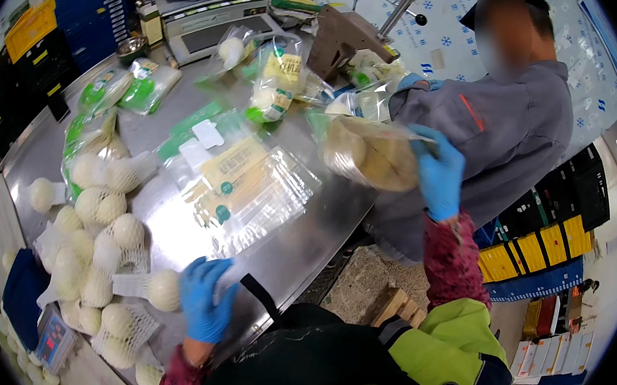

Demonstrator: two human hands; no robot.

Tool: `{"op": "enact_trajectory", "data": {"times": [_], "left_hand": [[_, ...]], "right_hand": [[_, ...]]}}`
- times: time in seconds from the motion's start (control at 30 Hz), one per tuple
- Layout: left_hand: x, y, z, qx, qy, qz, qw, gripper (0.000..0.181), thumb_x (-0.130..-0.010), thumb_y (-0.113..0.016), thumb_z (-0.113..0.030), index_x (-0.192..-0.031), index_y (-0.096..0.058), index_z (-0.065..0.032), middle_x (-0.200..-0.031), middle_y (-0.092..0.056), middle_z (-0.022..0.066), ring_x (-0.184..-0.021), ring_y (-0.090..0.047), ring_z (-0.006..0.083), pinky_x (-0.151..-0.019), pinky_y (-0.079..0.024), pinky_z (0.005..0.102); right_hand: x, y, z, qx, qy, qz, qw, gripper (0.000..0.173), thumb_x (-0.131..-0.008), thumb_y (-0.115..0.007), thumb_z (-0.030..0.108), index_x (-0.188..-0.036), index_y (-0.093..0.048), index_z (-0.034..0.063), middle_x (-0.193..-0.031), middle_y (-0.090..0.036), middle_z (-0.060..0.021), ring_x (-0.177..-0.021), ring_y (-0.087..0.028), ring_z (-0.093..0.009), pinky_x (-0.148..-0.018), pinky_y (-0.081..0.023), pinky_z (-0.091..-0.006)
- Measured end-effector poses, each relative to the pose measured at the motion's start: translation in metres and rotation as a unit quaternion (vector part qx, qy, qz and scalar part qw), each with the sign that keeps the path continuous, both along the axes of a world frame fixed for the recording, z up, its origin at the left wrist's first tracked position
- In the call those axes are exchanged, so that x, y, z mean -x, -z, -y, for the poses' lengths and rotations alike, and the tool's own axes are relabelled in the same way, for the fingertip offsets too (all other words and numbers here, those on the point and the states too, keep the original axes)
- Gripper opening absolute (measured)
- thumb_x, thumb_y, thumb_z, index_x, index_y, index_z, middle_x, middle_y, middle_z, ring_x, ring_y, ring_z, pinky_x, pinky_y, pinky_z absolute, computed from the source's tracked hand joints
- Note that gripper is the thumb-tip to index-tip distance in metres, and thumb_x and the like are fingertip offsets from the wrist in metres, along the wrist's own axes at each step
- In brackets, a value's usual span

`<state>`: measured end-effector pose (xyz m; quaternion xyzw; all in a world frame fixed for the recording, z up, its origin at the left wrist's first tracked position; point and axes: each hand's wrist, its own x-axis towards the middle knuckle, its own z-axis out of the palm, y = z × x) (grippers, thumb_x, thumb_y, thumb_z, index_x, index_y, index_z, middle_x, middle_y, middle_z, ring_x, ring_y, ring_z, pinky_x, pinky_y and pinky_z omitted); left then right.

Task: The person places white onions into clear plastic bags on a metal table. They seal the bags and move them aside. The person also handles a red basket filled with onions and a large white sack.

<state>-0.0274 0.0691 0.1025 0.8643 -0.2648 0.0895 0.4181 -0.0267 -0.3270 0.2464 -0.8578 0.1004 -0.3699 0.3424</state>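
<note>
My right hand [441, 171], in a blue glove, grips the edge of a clear plastic bag [370, 153] with pale, rounded contents that I cannot make out clearly. The bag is raised over the right edge of the steel table [321, 241]. Near the front edge, my left hand [206, 300], also gloved, has its fingers curved and apart, with no held thing plain to see. Just left of it lies a pale round vegetable in white netting [163, 291]. Flat printed clear bags [240, 182] lie overlapping in the middle of the table.
Several netted vegetables [101, 207] are heaped at left, beside a small digital scale [55, 339]. Filled bags [148, 85] lie farther back, near a larger scale [220, 31] and a brown bench device [347, 41]. A co-worker in grey [493, 113] stands close on the right.
</note>
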Motion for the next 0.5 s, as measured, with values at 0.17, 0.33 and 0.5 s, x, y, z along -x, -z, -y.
{"op": "enact_trajectory", "data": {"times": [0.17,0.33,0.5], "left_hand": [[0.014,0.052,-0.069,-0.236,-0.184,-0.084,0.95,0.081,-0.064,-0.082,-0.017,-0.14,-0.052,-0.0133,-0.146,-0.044,0.0166,-0.137,-0.034,0.0444,-0.111,-0.03,0.053],[0.021,0.087,-0.087,-0.222,-0.252,-0.094,0.937,0.098,-0.06,-0.083,-0.014,-0.148,-0.04,-0.0111,-0.156,-0.029,0.0231,-0.143,-0.026,0.0461,-0.115,-0.025,0.053],[-0.007,0.119,-0.099,-0.161,-0.27,-0.04,0.948,0.1,-0.058,-0.072,0.001,-0.151,-0.035,-0.0088,-0.155,-0.03,0.023,-0.14,-0.031,0.0448,-0.115,-0.028,0.0495]], "right_hand": [[-0.015,0.001,-0.027,0.063,0.024,0.07,0.995,0.037,-0.089,-0.056,-0.008,-0.123,-0.068,0.0016,-0.098,-0.069,-0.0081,-0.086,-0.061,-0.012,-0.081,-0.049,-0.0264],[0.009,0.03,-0.082,0.095,0.026,0.21,0.973,0.028,-0.09,-0.059,-0.007,-0.118,-0.067,-0.0055,-0.105,-0.069,-0.0128,-0.09,-0.063,-0.018,-0.081,-0.051,-0.03],[0.022,0.096,-0.139,-0.227,-0.039,0.023,0.973,0.021,-0.086,-0.068,-0.003,-0.108,-0.069,-0.0025,-0.102,-0.07,-0.0106,-0.091,-0.064,-0.014,-0.083,-0.051,-0.0287]]}}
